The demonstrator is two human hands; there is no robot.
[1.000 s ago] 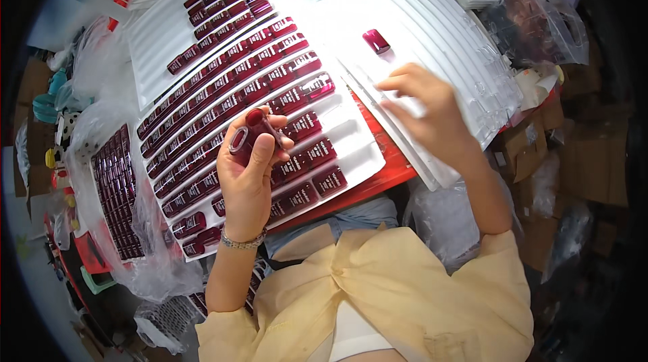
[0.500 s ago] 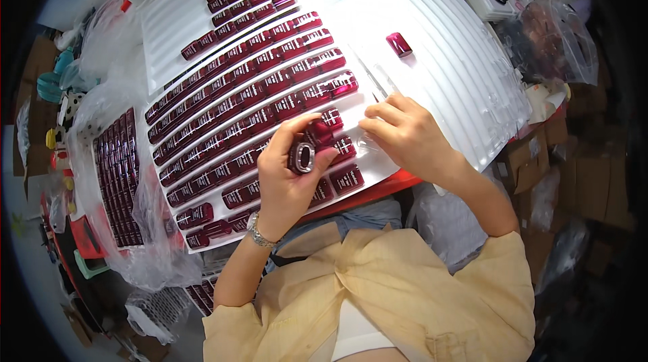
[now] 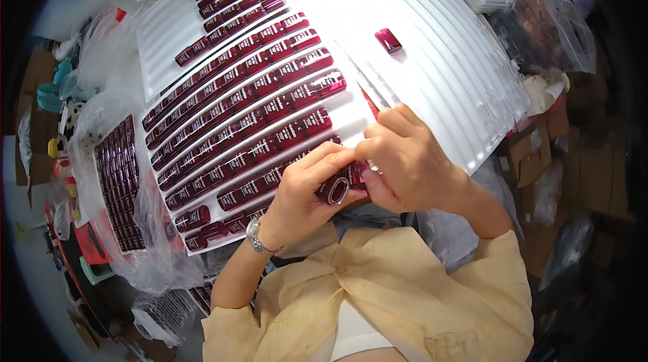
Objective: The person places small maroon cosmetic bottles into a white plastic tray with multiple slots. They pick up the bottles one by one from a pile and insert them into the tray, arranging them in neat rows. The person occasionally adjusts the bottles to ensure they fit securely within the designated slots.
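My left hand (image 3: 307,190) is closed around a glossy dark red container (image 3: 335,188) with a silvery oval ring at its near end. Beside it, my right hand (image 3: 405,163) has its fingers and thumb pinched together at the other end of that container, and the two hands touch. My right hand's fingertips are partly hidden. A narrow silvery tool (image 3: 380,87) shows just beyond the right knuckles; I cannot tell whether the hand holds it. Rows of similar dark red containers (image 3: 263,114) with white print fill the white ridged tray to the left.
One loose magenta container (image 3: 388,41) lies on the white surface at the right, beside a white ridged tray (image 3: 449,58). Another batch of dark red pieces (image 3: 118,183) stands in clear plastic at far left. Plastic bags (image 3: 553,24) and cardboard boxes (image 3: 540,149) crowd the right side.
Both hands have come together, lower and nearer my body. The left hand has moved right with the container, and the right hand has closed on the container's other end.
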